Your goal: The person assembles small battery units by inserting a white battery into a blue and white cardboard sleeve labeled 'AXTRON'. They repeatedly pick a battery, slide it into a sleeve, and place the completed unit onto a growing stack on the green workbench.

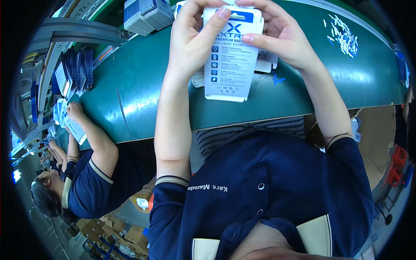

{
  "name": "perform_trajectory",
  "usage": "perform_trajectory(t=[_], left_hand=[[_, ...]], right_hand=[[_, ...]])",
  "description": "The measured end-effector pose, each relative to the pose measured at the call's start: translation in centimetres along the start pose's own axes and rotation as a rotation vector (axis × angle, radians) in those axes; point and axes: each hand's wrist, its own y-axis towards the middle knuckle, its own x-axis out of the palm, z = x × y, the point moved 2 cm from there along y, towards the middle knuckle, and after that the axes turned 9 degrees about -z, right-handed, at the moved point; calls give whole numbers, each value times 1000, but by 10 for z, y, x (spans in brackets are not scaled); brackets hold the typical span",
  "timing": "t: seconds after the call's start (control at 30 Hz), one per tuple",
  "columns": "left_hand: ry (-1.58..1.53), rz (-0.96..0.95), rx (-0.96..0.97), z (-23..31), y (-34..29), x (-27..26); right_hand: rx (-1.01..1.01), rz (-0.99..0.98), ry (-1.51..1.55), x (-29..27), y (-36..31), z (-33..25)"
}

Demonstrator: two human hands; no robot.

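Note:
Between my hands is a flat white and blue battery package (pixel 229 71) with a hang hole at its top, held upright with its printed face in view. My left hand (pixel 195 34) grips its upper left, the thumb lying over the front near the hang hole. On the other side my right hand (pixel 281 39) holds its upper right edge, its thumb on the front face. The other fingertips are partly hidden behind the package or cut off by the frame. More white packages (pixel 264 65) lie on the green table behind it, mostly covered.
A tall stack of flat packages (pixel 148 16) stands at the far left. Small white and blue pieces (pixel 343 37) lie heaped at the far right, blue scraps (pixel 277 80) nearer. At left, a co-worker (pixel 93 173) handles packages beside a row of dark blue ones (pixel 80 69). A cardboard box (pixel 375 143) stands at right.

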Motion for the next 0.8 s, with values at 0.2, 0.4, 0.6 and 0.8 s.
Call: perform_trajectory(t=[0.2, 0.4, 0.6, 0.8], left_hand=[[-9, 166, 89, 3, 1, 19], [-71, 252, 195, -3, -4, 29], [-114, 395, 193, 2, -8, 42], [-78, 401, 222, -12, -11, 37]], right_hand=[[-205, 287, -49, -9, -2, 3], [-349, 400, -115, -9, -5, 15], [-380, 406, -106, 4, -4, 16], [-413, 354, -186, 13, -5, 16]])
